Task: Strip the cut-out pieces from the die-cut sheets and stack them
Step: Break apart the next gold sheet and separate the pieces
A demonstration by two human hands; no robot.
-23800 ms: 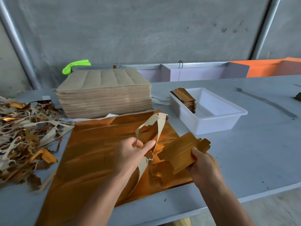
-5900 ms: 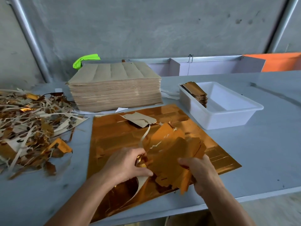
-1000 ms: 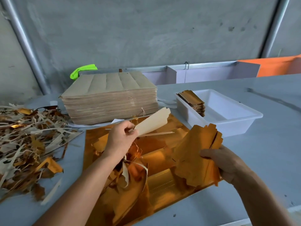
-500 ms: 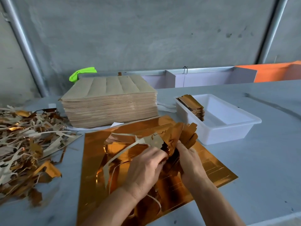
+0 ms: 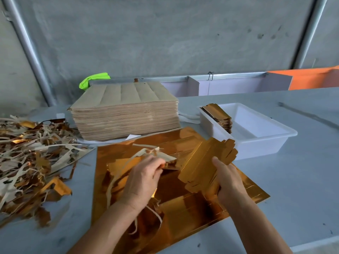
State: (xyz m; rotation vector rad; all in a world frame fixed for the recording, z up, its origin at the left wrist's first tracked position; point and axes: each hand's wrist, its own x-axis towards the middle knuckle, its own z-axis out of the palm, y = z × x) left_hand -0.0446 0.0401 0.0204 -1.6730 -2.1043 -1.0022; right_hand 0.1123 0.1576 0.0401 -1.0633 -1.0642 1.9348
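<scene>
Lying flat on the grey table, a gold foil sheet served as the landmark for every item below.

Right hand: over the sheet's right half, fingers and thumb curled round a bundle of gold cut-outs; the bundle was tilted, its notched end pointing up toward the tub.

Left hand: over the sheet's middle, fingers pinched on pale waste strips with gold edges; more strips curled loose on the sheet beneath the wrist. The strips ended just beside the bundle; whether they touched it could not be told.

Tub: white plastic, just beyond the sheet's far right corner, on the table.

Stacked cut-outs: gold, leaning in the tub's left end, against its wall.

Blank stack: thick pile of brown-backed sheets, directly behind the sheet's far edge, with a white slip showing under its near corner.

Scrap heap: tangled beige and gold trimmings, left of the sheet, spread across the table's left end.

Green item: bright, behind the blank stack; kind could not be told.

Partition: pale boards with a metal rail, along the table's far side; an orange panel at its right end.
</scene>
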